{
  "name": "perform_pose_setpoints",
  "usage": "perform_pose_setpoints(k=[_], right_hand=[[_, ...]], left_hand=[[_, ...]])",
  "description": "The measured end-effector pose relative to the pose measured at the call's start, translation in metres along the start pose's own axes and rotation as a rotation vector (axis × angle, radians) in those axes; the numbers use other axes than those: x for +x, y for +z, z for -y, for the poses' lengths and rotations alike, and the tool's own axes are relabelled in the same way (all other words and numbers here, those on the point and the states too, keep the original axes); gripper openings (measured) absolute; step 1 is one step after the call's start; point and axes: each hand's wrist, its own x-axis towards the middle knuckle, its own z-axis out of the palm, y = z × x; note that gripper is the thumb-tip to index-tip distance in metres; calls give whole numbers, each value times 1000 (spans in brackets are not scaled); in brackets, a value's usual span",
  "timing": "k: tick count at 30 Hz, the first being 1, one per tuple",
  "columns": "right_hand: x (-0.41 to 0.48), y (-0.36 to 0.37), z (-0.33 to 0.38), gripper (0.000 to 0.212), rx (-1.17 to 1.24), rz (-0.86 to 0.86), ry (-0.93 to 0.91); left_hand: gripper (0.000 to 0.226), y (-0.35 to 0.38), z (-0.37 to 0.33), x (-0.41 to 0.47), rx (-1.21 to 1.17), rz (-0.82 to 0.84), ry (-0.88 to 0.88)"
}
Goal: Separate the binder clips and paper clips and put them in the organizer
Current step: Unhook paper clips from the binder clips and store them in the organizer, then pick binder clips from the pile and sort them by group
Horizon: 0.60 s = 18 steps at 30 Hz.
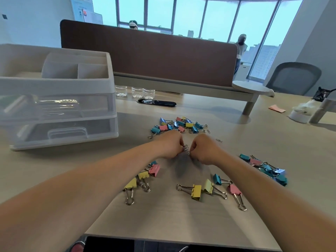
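Both forearms reach forward over the light wood counter [254, 128]. Left hand [171, 145] and right hand [203, 150], fingers curled, pinch a small cluster of silver wire paper clips [186, 148] between them. Coloured metal binder clips [179, 124] lie scattered around, handles pointing various ways. White plastic drawer organizer [58, 99] stands at left. No readable writing.

A brown divider [149, 57] spans the far edge of the table [254, 135] at twelve o'clock, with windows [190, 13] behind it. Three clear bottles [135, 91] stand at eleven o'clock, just beside a black cable slot [158, 103]. A grey chair [292, 77] sits at two o'clock. At three o'clock, pink paper [277, 108] lies near a white roll [299, 115].
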Motion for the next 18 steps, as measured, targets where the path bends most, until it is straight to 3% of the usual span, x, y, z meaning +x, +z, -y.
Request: perform_pose_setpoints(k=[3,9,18], right_hand=[[-7,-8,7,9,150,-21,-2],[-19,-42,41,8,283,-55,-97],[2,-116,190,8,330,-176,-400]], left_hand=[[33,-11,4,-11,-55,-30,2],[21,-51,14,-37,-191,-158,-16],[16,-199,63,-86,-183,-522,-32]])
